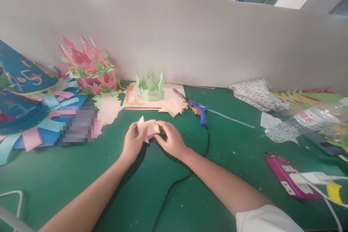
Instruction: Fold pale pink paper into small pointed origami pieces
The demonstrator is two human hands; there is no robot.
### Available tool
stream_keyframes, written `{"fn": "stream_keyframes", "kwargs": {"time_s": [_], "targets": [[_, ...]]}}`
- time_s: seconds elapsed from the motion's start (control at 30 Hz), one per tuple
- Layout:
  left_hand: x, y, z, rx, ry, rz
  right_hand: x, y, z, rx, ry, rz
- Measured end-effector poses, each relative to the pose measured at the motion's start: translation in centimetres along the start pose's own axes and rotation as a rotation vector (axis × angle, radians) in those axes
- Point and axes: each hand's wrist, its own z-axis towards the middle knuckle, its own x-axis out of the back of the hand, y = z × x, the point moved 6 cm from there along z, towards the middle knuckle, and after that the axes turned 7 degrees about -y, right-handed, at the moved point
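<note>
A small piece of folded cream-pink paper (pixel 151 127) is held up between both hands, just above the green table. My left hand (pixel 133 140) pinches its left side with the thumb in front, where a pointed flap sticks up. At its right edge, my right hand (pixel 171 139) grips the paper between thumb and fingers. Behind the hands, a pale green folded-paper crown (pixel 150 88) stands on a stack of coloured paper sheets (pixel 127 102). Some loose pale pink paper pieces (pixel 173 106) lie on the right part of the stack.
A blue glue gun (pixel 201 111) lies right of the stack, its black cord (pixel 174 185) trailing under my right forearm. Pink paper crowns (pixel 89 65) and blue cone hats (pixel 27 70) stand left. A plastic bottle (pixel 301 121) and purple power strip (pixel 289 175) lie right. A grey partition (pixel 174 36) rises behind.
</note>
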Motion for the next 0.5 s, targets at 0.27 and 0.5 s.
{"fn": "stream_keyframes", "kwargs": {"time_s": [0.27,0.5], "targets": [[-0.31,-0.38,0.03,0.023,-0.05,-0.025,0.59,-0.27,0.17,0.024,0.101,-0.134],[-0.35,-0.32,-0.26,0.071,-0.058,0.048,0.71,-0.75,-0.09,0.098,0.14,-0.149]]}}
